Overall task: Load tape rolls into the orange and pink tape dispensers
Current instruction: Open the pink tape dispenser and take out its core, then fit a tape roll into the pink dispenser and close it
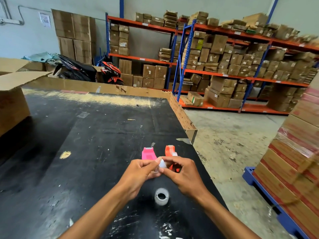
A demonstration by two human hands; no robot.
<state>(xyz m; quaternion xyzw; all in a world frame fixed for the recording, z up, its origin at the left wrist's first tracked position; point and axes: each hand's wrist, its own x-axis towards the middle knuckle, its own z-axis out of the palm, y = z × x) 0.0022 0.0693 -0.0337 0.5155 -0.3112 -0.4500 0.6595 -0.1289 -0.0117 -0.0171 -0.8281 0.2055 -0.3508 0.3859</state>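
Observation:
Both of my hands meet above the black table (pixel 96 135) and pinch one small clear tape roll (pixel 162 164) between their fingertips. My left hand (pixel 138 175) grips it from the left, my right hand (pixel 183 173) from the right. Just beyond the hands the pink dispenser (pixel 147 153) lies on the table, its cutter end pointing away. The orange dispenser (pixel 170 150) lies to its right, partly hidden by my right hand; a clear roll seems to sit in it. A stack of clear tape rolls (pixel 161 196) stands upright between my forearms.
The table has a raised cardboard rim (pixel 183 116) along its far and right edges. An open cardboard box (pixel 12 104) sits at the left. Stacked cartons on a blue pallet (pixel 293 166) stand to the right. Shelving with boxes and a motorbike (pixel 77 69) are behind.

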